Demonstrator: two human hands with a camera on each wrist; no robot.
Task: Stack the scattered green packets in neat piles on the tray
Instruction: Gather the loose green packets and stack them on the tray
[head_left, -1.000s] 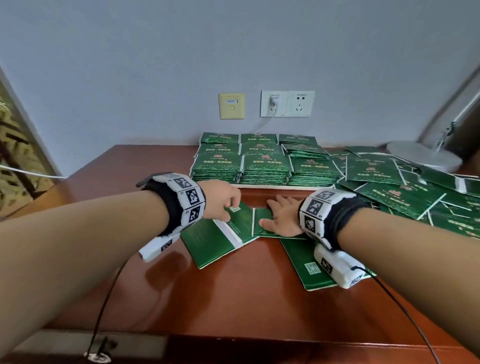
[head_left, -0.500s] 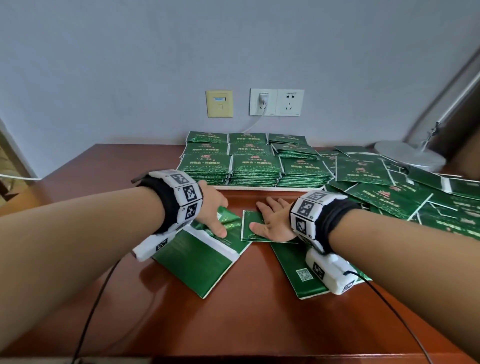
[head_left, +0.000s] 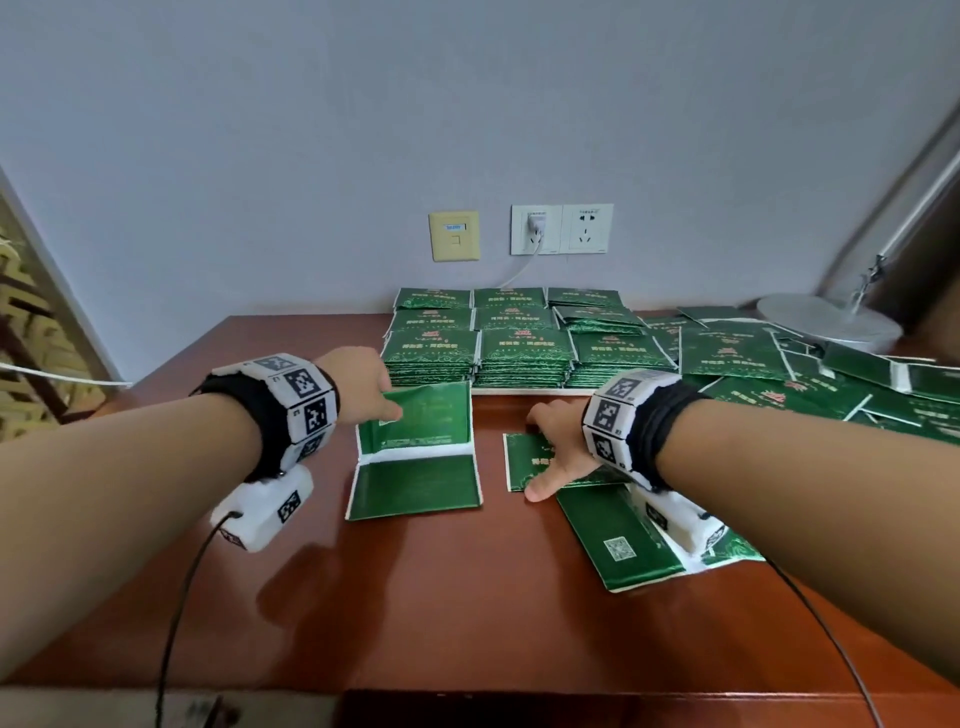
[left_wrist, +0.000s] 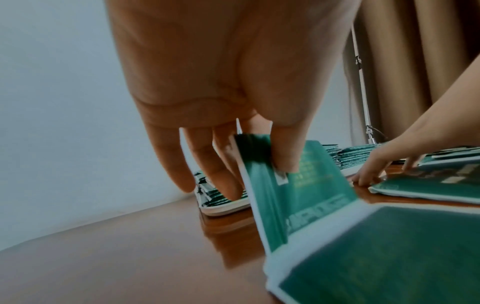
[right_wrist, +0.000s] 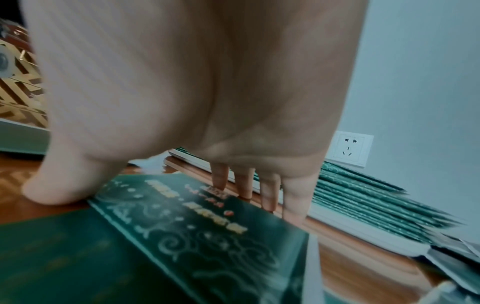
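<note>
Fingers (left_wrist: 283, 148) of the left hand (head_left: 363, 384) pinch the raised half of a folded green packet (head_left: 415, 457); right hand (head_left: 558, 449) fingers (right_wrist: 270, 193) lie straight, pressing another packet (head_left: 524, 462) on the worktop (head_left: 467, 613), tray (left_wrist: 223, 207) just beyond.

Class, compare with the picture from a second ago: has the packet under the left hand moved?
Yes. The left hand pinches the packet and has raised its far half upright towards the tray; before, it lay flat and slanted on the table.
</note>
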